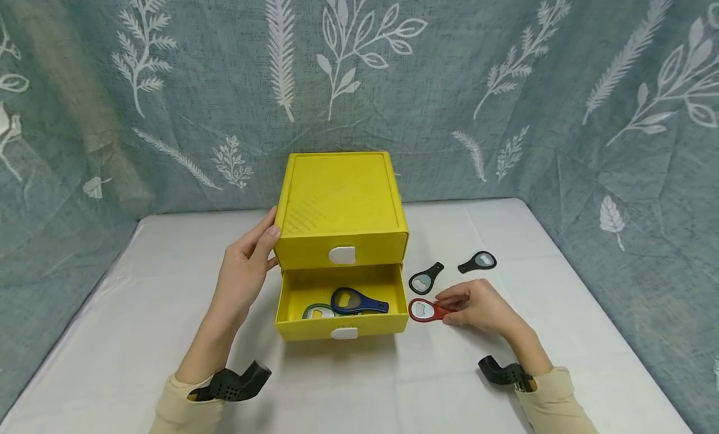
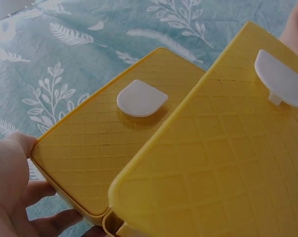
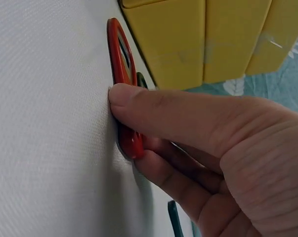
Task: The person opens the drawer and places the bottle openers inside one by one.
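A yellow two-drawer box (image 1: pixel 344 197) stands mid-table, its lower drawer (image 1: pixel 294 329) pulled out. My left hand (image 1: pixel 243 268) rests against the box's left side, thumb at the front corner; the left wrist view shows its fingers (image 2: pixel 57 219) along that side. Inside the drawer lie a blue bottle opener (image 1: pixel 367 304) and a green-rimmed one (image 1: pixel 308 312), partly overlapped by the blue. Right of the drawer, my right hand (image 1: pixel 477 306) pinches a red bottle opener (image 1: pixel 417 317) by its handle between thumb and fingers. The right wrist view shows the red opener tipped on edge close to the cloth.
Two black bottle openers (image 1: pixel 435 270) (image 1: pixel 470 265) lie on the white cloth (image 1: pixel 348 390) beyond my right hand. White tab handles (image 1: pixel 341 255) stick out from the drawer fronts. A patterned grey-green curtain (image 1: pixel 224 97) hangs behind and at both sides.
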The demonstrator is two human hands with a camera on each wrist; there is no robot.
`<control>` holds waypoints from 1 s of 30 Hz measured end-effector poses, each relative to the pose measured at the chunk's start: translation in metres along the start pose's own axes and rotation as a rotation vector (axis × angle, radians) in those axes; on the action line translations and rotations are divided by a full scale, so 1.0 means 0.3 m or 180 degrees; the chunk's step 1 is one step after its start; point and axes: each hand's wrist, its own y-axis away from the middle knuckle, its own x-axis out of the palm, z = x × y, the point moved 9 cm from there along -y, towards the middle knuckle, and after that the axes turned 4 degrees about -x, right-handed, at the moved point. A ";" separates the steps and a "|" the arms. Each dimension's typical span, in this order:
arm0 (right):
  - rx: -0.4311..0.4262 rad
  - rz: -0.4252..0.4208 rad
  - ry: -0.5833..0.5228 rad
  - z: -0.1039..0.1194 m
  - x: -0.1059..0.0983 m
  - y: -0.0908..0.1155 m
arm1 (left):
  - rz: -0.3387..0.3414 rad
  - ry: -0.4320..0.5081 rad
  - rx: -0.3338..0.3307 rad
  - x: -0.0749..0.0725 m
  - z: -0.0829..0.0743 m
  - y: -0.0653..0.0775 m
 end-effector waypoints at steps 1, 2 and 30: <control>0.0012 -0.0004 0.0001 0.001 -0.001 0.000 | -0.0002 0.0000 0.0003 0.000 0.000 -0.001; 0.0029 -0.0007 -0.0001 0.001 -0.001 0.001 | -0.0004 0.0005 0.0006 0.000 -0.001 -0.002; -0.0230 -0.0086 0.0416 0.036 0.010 -0.001 | -0.0038 -0.0048 -0.0075 -0.003 0.006 0.004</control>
